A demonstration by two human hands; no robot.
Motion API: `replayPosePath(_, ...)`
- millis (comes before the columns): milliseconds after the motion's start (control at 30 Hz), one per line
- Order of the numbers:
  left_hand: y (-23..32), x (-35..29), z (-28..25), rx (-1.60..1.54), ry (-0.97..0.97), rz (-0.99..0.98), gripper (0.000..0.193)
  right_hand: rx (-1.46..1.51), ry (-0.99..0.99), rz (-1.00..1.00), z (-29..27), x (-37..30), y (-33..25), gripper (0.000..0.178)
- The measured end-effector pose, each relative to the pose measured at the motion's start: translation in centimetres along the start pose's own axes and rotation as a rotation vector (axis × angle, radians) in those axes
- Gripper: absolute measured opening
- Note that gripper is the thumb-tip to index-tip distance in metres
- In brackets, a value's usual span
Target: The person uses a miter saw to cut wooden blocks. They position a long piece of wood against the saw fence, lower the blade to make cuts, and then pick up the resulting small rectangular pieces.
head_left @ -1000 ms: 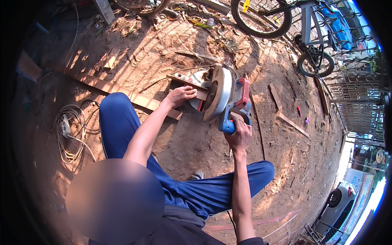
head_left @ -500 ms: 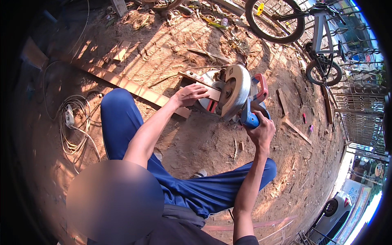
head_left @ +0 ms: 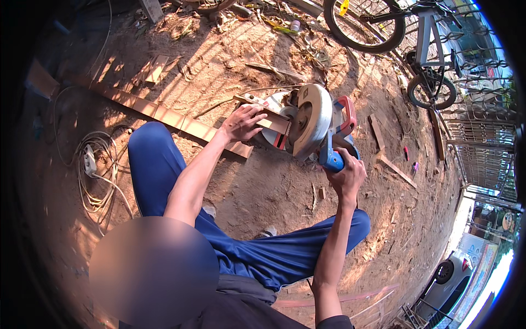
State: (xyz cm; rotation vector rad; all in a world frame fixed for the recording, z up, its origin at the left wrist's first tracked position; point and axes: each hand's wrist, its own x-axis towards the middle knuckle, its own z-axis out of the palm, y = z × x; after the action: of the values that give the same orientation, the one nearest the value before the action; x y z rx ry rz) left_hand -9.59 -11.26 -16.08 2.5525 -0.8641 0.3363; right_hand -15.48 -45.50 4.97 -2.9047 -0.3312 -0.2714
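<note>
A miter saw (head_left: 313, 122) with a pale round blade guard stands on the dirt in front of me. My right hand (head_left: 345, 172) is closed round its blue handle (head_left: 332, 159). Across the saw's base lies a short wooden board (head_left: 276, 122), its right end close to the blade guard. My left hand (head_left: 244, 124) grips this board left of the guard, fingers over its top. The blade's lower part is hidden by the guard, and the board's far end partly by my fingers.
A long row of flat wooden strips (head_left: 170, 117) lies to the left. Coiled cable with a white socket block (head_left: 89, 162) sits beyond my left knee. Wood offcuts (head_left: 397, 171) and a red marker-like item (head_left: 406, 152) lie at right. A bicycle (head_left: 424, 49) stands by the fence.
My left hand has slid a little left, away from the blade guard, and more of the board's right end shows. The right hand keeps its hold on the handle.
</note>
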Motion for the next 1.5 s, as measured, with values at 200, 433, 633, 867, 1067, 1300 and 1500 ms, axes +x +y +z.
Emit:
replayPosePath(200, 1.3, 2.4, 1.2, 0.104, 0.068, 0.025, 0.06, -0.024, -0.003, 0.019, -0.4, -0.1, 0.5, 0.041)
replayPosePath(433, -0.7, 2.7, 1.8, 0.004, -0.013, 0.0, 0.031, 0.027, 0.013, 0.009, 0.1, -0.1, 0.2, 0.04)
replayPosePath(633, -0.7, 2.7, 2.5, 0.004, -0.018, -0.005, 0.023, 0.051, 0.013, 0.006, -0.3, -0.3, -0.1, 0.044)
replayPosePath(867, -0.1, 3.2, 1.8, 0.059, -0.09, -0.025, 0.025, 0.048, 0.0, 0.015, 2.6, -2.9, 0.2, 0.034)
replayPosePath(1067, -0.4, 3.4, 1.6, 0.051, -0.069, -0.01, 0.023, 0.015, 0.059, -0.024, 4.8, -4.4, 0.6, 0.04)
replayPosePath(1300, -0.8, 3.0, 2.1, 0.027, -0.021, 0.02, 0.023, 0.04, 0.084, -0.044, 5.1, -4.5, 0.4, 0.032)
replayPosePath(1500, -1.5, 2.6, 2.6, -0.021, 0.007, 0.027, 0.024, 0.058, 0.061, -0.047, 4.6, -4.1, 0.3, 0.034)
